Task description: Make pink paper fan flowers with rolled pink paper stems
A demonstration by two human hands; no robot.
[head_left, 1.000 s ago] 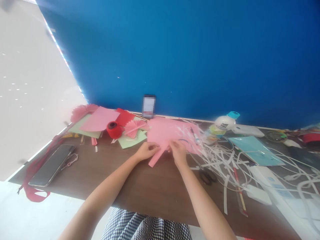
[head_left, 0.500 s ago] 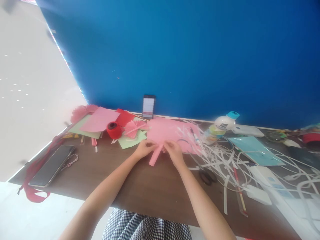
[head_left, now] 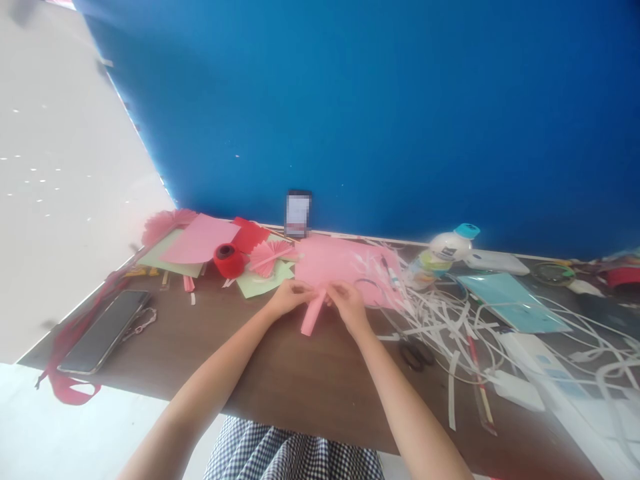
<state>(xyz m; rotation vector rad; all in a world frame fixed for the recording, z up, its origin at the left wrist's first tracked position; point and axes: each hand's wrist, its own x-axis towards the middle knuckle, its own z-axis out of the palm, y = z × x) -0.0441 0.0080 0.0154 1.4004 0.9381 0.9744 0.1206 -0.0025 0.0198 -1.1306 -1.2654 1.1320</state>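
Pink strip (head_left: 313, 317) pinched at upper end, seemingly, by fingertips of left hand (head_left: 289, 298) and right hand (head_left: 347, 303); view blurred. Pink sheet (head_left: 330, 263) laid just behind strip. Scissors (head_left: 413, 352) and white trimmings (head_left: 440, 313) scattered right of strip; red spool (head_left: 229, 259) left.

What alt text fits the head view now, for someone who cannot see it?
The left hand and right hand pinch a folded pink paper strip over a brown table. White paper strips and scissors lie to the right, a red spool and a flat phone to the left.
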